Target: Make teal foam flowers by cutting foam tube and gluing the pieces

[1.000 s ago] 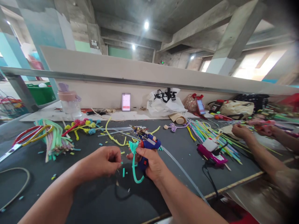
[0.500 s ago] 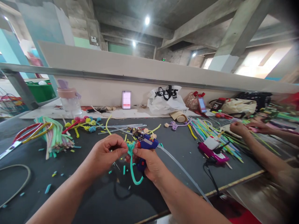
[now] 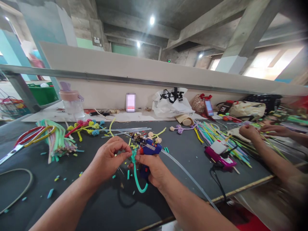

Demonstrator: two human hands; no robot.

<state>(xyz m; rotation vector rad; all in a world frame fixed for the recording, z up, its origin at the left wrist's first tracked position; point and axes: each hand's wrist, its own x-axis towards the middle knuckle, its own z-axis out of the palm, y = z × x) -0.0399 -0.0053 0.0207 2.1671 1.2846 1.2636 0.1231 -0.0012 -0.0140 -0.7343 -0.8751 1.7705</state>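
My left hand (image 3: 111, 157) is closed in a pinch at the upper end of a teal pipe cleaner (image 3: 136, 179). The pipe cleaner is bunched at the top and hangs below in a loop. In my right hand (image 3: 155, 168) is a blue hot glue gun (image 3: 154, 147), its grip partly hidden by the palm. The thumb and fingertips of that hand also press on the bunched teal part, close to my left fingertips. A clear glue stick (image 3: 185, 171) trails from the back of the gun toward the lower right.
Red-and-yellow-handled scissors (image 3: 29, 141) lie left beside a bundle of pastel pipe cleaners (image 3: 57, 141). Finished-looking coloured flower stems (image 3: 84, 126) lie behind. A magenta power strip (image 3: 221, 158) sits right, near a co-worker's hands (image 3: 250, 132). A bottle (image 3: 72, 104) and phone (image 3: 131, 102) stand at the back.
My hands stay almost in place, with the teal pipe cleaner's bunched top slightly lower. At the right, the co-worker's hands have shifted a little.
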